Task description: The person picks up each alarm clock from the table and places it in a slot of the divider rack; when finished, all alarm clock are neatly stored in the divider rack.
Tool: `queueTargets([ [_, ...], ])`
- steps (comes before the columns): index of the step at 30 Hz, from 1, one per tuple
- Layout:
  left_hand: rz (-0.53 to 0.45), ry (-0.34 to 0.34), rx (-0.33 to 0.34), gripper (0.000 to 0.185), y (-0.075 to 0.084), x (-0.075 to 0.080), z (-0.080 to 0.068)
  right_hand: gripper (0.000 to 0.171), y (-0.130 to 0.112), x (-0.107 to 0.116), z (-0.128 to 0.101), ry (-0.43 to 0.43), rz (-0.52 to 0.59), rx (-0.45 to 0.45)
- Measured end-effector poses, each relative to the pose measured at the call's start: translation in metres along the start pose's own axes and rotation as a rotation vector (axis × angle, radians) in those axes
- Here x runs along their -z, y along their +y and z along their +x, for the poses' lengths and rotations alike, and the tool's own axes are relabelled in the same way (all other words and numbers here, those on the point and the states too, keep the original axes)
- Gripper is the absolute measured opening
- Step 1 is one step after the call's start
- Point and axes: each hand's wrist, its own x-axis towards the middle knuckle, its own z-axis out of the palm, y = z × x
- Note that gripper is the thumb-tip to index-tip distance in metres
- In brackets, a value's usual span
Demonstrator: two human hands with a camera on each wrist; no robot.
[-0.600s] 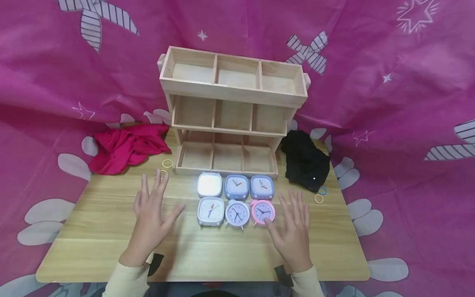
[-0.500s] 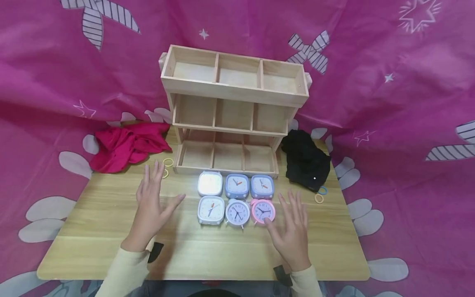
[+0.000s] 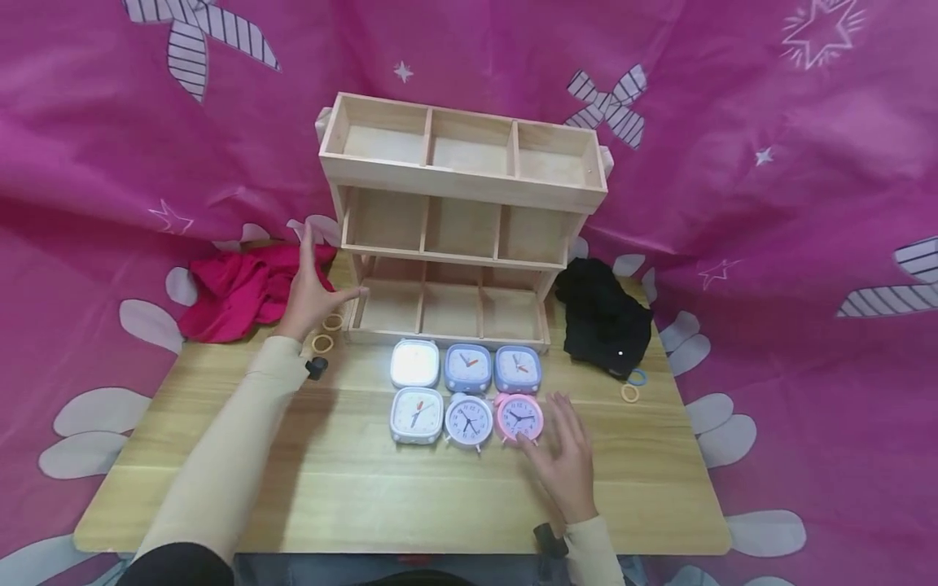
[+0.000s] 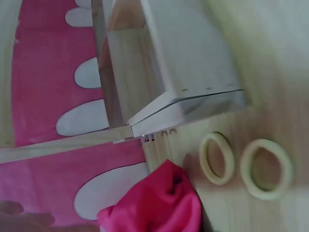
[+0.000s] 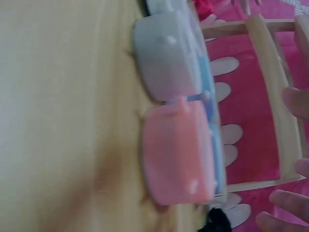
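While the left hand (image 3: 311, 295) is held open with fingers spread beside the shelf (image 3: 462, 220), above two rings (image 4: 241, 164), the right hand (image 3: 564, 456) is laid open on the bench (image 3: 366, 496), touching the pink clock (image 3: 519, 417).

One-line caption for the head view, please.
Left hand open beside wooden shelf; right hand by pink clock.

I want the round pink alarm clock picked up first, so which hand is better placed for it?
Probably the right hand: its open fingers lie beside the round pink alarm clock, thumb at its base. The left hand is far off, by the wooden shelf unit.
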Motion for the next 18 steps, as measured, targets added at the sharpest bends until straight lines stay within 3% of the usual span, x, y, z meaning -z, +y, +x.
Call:
queueTargets([
  [4, -0.064, -0.042, 0.007, 0.142, -0.003, -0.004, 0.026, 0.086, 0.005, -0.007, -0.004, -0.098, -0.018, -0.152],
  [8, -0.206, -0.073, -0.010, 0.144, 0.002, -0.011, 0.040, 0.092, 0.010, -0.014, -0.008, -0.199, -0.047, -0.252],
  [13, -0.321, -0.127, 0.019, 0.140, 0.028, -0.012, 0.041, 0.098, 0.019, -0.022, -0.010, -0.251, -0.046, -0.251],
  [18, -0.396, -0.106, 0.027, 0.130, 0.038, -0.016, 0.044, 0.095, 0.022, -0.027, -0.007, -0.251, -0.053, -0.229],
])
